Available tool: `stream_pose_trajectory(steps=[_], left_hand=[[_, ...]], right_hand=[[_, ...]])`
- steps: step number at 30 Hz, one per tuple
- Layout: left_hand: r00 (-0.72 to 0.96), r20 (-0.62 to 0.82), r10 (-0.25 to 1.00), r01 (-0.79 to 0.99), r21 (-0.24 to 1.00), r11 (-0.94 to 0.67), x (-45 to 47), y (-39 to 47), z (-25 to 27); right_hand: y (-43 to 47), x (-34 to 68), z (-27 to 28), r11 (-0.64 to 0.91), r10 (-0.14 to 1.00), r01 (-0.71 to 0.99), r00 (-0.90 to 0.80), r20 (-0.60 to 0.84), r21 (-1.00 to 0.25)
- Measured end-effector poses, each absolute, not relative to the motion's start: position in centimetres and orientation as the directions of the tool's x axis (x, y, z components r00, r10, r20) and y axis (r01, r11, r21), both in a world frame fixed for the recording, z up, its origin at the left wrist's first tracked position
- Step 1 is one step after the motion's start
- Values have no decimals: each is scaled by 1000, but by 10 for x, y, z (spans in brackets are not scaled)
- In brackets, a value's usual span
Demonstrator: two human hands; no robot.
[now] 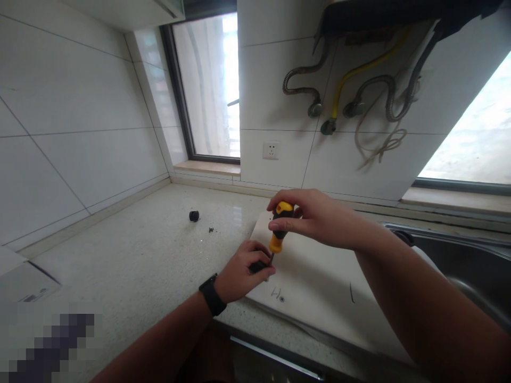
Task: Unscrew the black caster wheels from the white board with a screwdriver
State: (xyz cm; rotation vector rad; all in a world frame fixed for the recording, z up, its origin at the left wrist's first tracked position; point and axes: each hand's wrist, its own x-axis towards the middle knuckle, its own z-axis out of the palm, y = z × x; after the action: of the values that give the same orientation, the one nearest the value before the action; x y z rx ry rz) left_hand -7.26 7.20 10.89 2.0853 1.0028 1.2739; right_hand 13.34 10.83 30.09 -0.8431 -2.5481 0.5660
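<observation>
My right hand [307, 215] is wrapped round the yellow and black handle of a screwdriver [276, 243], whose shaft points down. At the tip of the shaft, my left hand [248, 268], with a dark watch on the wrist, pinches a small black part [258, 266] against the edge of a white board [319, 298]. The fingers partly cover this part, so its kind cannot be made out. On the board near my left hand are a small screw or hole [281, 299] and pencil-like marks.
A black cylindrical piece [194, 216] and several small dark screws [211, 230] lie on the speckled countertop [139, 266]. The board reaches to a steel sink [475, 276] on the right. Hoses [343, 80] hang on the tiled wall beyond, above a socket [271, 150].
</observation>
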Motion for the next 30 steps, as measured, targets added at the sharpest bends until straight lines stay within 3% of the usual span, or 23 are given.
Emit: stream_pose_trajectory(steps=[4, 8, 12, 14, 16, 18, 21, 24, 30], left_hand=[[296, 527, 796, 339, 722, -604, -72, 73, 107], [297, 526, 797, 332, 726, -602, -73, 74, 106], [295, 505, 811, 322, 746, -583, -74, 73, 108], [296, 489, 821, 327, 755, -568, -74, 73, 109], [294, 482, 825, 331, 759, -561, -74, 73, 109], [289, 486, 825, 331, 758, -562, -73, 73, 108], [283, 493, 822, 330, 755, -567, -73, 74, 105], [288, 498, 818, 325, 753, -573, -74, 75, 104], [288, 476, 831, 300, 780, -550, -73, 74, 106]], right_hand=[[107, 128, 298, 676, 719, 549, -639, 274, -492], [111, 131, 296, 671, 689, 437, -665, 288, -599], [118, 141, 295, 636, 497, 166, -835, 235, -754], [121, 144, 295, 621, 345, 41, -911, 226, -783], [122, 143, 293, 615, 272, -21, -932, 237, -788], [123, 140, 291, 648, 335, 26, -907, 254, -761], [120, 131, 290, 759, 493, 233, -816, 303, -608], [115, 127, 292, 782, 560, 358, -763, 323, -511], [117, 133, 291, 674, 633, 325, -716, 293, -663]])
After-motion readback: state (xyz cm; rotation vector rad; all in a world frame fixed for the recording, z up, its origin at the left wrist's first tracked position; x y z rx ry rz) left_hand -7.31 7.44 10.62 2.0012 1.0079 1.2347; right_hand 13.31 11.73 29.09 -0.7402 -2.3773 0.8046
